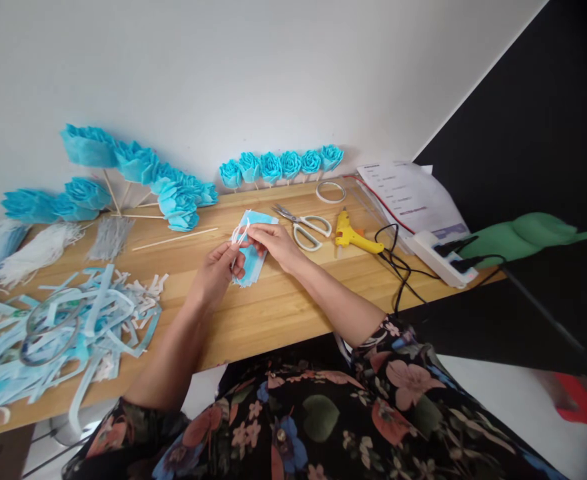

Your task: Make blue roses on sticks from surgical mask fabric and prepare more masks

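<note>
Over the middle of the table, my left hand (220, 264) pinches thin white elastic cords (240, 231) between thumb and fingers. From the right, my right hand (272, 243) also has its fingertips closed on these cords, close beside the left fingertips. Beneath both hands lies a stack of light blue face mask pieces (254, 270), partly covered by the fingers. Whether the cords are joined to the top piece cannot be seen. A pair of scissors (304, 227) with white handles rests just past my right hand.
Blue fabric flowers (271, 167) on sticks line the wall. Cut strips (93, 320) pile up at left, near white cords (38, 253) and grey wires (110, 237). A yellow glue gun (356, 237), tape roll (330, 192), power strip (440, 257) and papers (408, 200) occupy the right.
</note>
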`<state>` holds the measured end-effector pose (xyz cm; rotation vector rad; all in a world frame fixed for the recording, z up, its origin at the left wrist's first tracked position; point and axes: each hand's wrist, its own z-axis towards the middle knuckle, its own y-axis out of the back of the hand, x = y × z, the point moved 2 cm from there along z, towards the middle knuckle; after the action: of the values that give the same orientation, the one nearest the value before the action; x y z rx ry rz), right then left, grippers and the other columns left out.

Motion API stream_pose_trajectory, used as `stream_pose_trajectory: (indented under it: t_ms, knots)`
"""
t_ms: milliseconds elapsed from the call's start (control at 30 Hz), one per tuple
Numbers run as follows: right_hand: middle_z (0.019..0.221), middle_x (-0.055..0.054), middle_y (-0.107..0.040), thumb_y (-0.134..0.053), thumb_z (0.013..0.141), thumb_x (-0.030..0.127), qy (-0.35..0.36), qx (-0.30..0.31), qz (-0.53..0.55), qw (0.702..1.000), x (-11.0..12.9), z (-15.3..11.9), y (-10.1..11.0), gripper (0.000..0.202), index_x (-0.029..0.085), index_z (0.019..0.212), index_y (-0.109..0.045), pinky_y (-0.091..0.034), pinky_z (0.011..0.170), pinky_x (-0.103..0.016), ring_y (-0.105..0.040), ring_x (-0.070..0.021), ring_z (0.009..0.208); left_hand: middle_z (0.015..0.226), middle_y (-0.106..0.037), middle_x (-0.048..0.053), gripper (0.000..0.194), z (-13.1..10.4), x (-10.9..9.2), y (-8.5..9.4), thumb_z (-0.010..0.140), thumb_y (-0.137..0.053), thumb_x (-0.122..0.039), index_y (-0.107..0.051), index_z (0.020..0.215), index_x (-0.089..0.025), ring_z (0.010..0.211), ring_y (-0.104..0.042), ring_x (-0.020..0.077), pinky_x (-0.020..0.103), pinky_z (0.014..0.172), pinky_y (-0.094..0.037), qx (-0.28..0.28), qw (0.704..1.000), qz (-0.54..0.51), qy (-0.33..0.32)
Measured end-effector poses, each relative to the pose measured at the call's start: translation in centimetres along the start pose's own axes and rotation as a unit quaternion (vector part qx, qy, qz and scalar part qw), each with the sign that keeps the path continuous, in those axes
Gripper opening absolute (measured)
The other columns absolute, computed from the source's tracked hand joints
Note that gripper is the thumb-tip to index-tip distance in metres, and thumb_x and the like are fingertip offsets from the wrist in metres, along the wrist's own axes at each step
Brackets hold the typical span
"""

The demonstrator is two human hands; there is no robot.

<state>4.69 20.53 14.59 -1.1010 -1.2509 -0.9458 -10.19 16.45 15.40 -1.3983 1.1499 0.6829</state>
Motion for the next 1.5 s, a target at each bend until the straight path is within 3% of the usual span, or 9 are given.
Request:
stream_pose_trajectory:
  t_ms: [300, 467, 667, 900, 1100, 1300, 1500]
  knots:
    - [0.073, 0.001, -0.059, -0.071, 0.077, 0.051, -0.022, -0.018, 0.057, 0.998, -0.05, -0.03, -0.02, 0.035, 0.017, 0.086, -0.075, -0.039, 0.054, -0.023, -0.048, -0.0085, 0.06, 0.06, -0.053, -0.001, 0.034, 0.0, 0.12, 0.06, 0.074, -0.084, -0.042, -0.071, 0.085, -0.012, 0.049, -0.043, 0.0084, 0.021, 0.048, -0.04, 0.009, 1.0, 0.002, -0.001]
    - [0.075, 0.001, -0.058, -0.071, 0.078, 0.062, -0.025, -0.002, 0.085, 0.996, 0.03, -0.11, -0.12, 0.046, 0.017, 0.084, -0.075, -0.039, 0.052, -0.023, -0.049, -0.0083, 0.059, 0.059, -0.052, -0.001, 0.041, 0.04, 0.24, 0.03, 0.07, -0.087, -0.047, -0.071, 0.083, -0.012, 0.049, -0.043, 0.0081, 0.021, 0.047, -0.039, 0.011, 1.0, 0.004, -0.004]
    - [0.066, 0.003, -0.055, -0.076, 0.074, 0.061, -0.012, -0.03, 0.044, 0.998, -0.07, 0.04, -0.01, 0.044, 0.017, 0.079, -0.074, -0.036, 0.05, -0.022, -0.045, -0.0075, 0.056, 0.059, -0.053, -0.001, 0.046, -0.01, 0.15, -0.16, 0.065, -0.089, -0.051, -0.07, 0.08, -0.012, 0.049, -0.042, 0.0076, 0.021, 0.047, -0.039, 0.005, 1.0, 0.018, -0.007]
    - [0.068, 0.002, -0.058, -0.076, 0.074, 0.057, -0.027, -0.043, 0.061, 0.997, -0.22, -0.03, 0.05, 0.042, 0.016, 0.08, -0.075, -0.037, 0.051, -0.022, -0.045, -0.0062, 0.056, 0.054, -0.046, -0.004, 0.048, 0.2, 0.42, 0.52, 0.068, -0.086, -0.054, -0.063, 0.08, -0.014, 0.042, -0.026, 0.0035, 0.016, 0.041, -0.021, -0.024, 1.0, 0.019, 0.001]
    - [0.068, 0.002, -0.06, -0.077, 0.072, 0.064, -0.038, -0.019, 0.087, 0.995, -0.67, -0.09, -0.23, 0.049, 0.016, 0.082, -0.077, -0.035, 0.051, -0.021, -0.046, -0.0067, 0.057, 0.053, -0.042, -0.005, 0.056, 0.11, 0.42, 0.41, 0.066, -0.086, -0.061, -0.053, 0.07, -0.015, 0.043, -0.025, 0.0035, 0.016, 0.041, -0.021, -0.014, 0.998, 0.053, -0.001]
    - [0.069, 0.002, -0.063, -0.083, 0.066, 0.06, -0.047, 0.02, 0.092, 0.994, -0.75, -0.07, -0.38, 0.047, 0.018, 0.086, -0.077, -0.035, 0.053, -0.022, -0.046, -0.0073, 0.059, 0.054, -0.041, -0.006, 0.056, -0.04, 0.49, 0.19, 0.067, -0.085, -0.062, -0.059, 0.077, -0.014, 0.045, -0.025, 0.0034, 0.016, 0.042, -0.021, 0.0, 0.998, 0.063, 0.004]
    - [0.071, 0.001, -0.066, -0.085, 0.065, 0.058, -0.031, 0.026, 0.091, 0.995, -0.74, 0.1, -0.39, 0.044, 0.018, 0.076, -0.072, -0.035, 0.054, -0.022, -0.049, -0.0083, 0.062, 0.053, -0.04, -0.006, 0.057, -0.02, 0.46, 0.22, 0.065, -0.086, -0.063, -0.059, 0.077, -0.014, 0.045, -0.024, 0.0034, 0.016, 0.042, -0.021, -0.005, 0.998, 0.061, 0.005]
